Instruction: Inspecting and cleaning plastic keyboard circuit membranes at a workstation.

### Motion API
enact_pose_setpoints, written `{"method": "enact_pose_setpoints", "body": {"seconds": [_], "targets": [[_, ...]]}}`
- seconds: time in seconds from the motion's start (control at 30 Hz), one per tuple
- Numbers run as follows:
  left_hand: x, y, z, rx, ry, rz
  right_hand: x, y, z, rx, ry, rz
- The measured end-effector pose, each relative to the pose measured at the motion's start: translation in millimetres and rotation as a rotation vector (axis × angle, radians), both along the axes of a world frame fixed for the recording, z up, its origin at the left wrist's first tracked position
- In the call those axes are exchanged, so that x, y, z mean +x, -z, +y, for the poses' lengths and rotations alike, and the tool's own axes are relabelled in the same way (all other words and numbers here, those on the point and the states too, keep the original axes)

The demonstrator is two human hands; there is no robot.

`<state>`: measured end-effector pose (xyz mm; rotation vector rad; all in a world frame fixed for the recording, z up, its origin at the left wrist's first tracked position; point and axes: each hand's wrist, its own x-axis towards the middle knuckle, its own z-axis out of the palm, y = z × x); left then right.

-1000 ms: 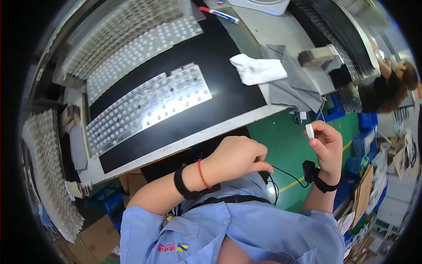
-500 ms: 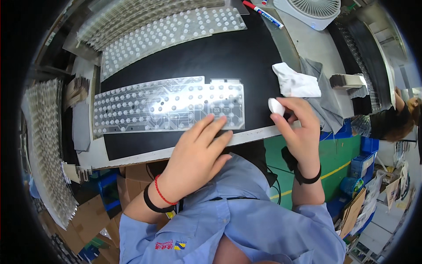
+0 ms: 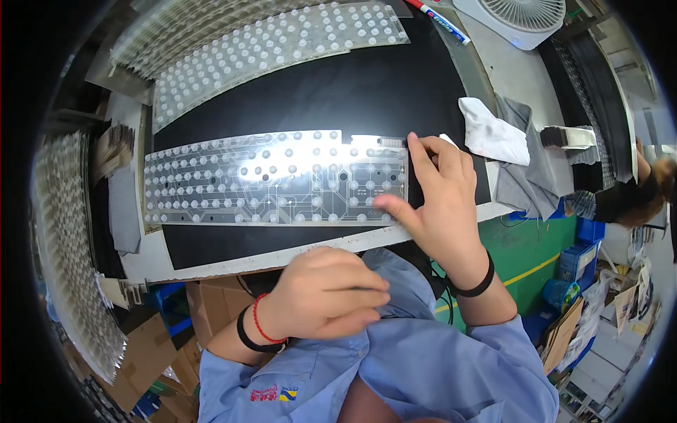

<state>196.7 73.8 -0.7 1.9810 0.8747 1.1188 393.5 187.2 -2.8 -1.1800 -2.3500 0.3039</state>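
Note:
A clear keyboard membrane sheet (image 3: 268,201) with rows of small round domes and fine circuit lines lies on a black mat (image 3: 303,92). My right hand (image 3: 444,201) is at its right end, thumb resting on the sheet and index finger at the upper right corner, the other fingers bent. Just behind those fingers shows part of a white pad (image 3: 446,139); whether they hold it is hidden. My left hand (image 3: 328,292) hovers off the table's front edge, its fingers loosely closed together with nothing visible in them.
At the back, more domed sheets (image 3: 275,46) lie before an upright stack. Stacked sheets (image 3: 67,233) stand at left. To the right are a white cloth (image 3: 493,130), a grey cloth (image 3: 536,176), a red-capped marker (image 3: 444,25) and a fan (image 3: 522,17).
My left hand has lifted off the sheet and drawn back toward me. My right hand, which pinched the white pad, has moved onto the sheet's right end.

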Motion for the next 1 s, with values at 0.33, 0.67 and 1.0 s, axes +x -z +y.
{"method": "enact_pose_setpoints", "body": {"seconds": [0.33, 0.67, 1.0], "targets": [[-19, -7, 20, -0.185, -0.346, 0.194, -6, 6, -8, 0.061, 0.020, -0.072], [-18, -6, 22, -0.200, -0.373, 0.235, -11, 8, -15, 0.098, 0.036, 0.000], [-15, 0, 17, -0.240, -0.539, -0.152, -17, 19, -25, 0.170, -0.375, 0.477]]}}
